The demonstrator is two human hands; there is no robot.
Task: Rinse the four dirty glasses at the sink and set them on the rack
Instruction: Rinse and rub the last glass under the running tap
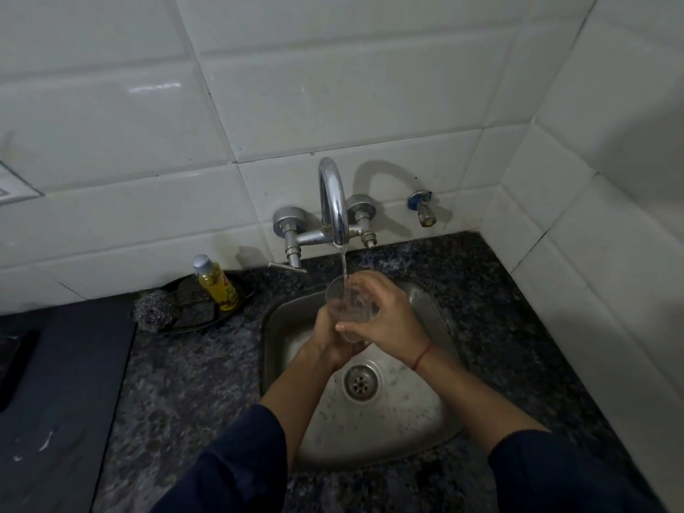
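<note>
Speckled dark granite counter (192, 383) w/ 1 rounded stainless sink (388, 420), wet. 1 chrome gooseneck tap (333, 201), thin stream running. Over the basin, left hand (327, 335) cups 1 clear smooth glass (349, 301) from below; right hand (388, 323) wraps its side, fingers curled. 1 yellow soap bottle (216, 286), 1 wiry steel-wool pad (153, 311) at left.

Tap spout (333, 201) overhead; soap bottle (216, 283) left; basin (388, 420) open.
</note>
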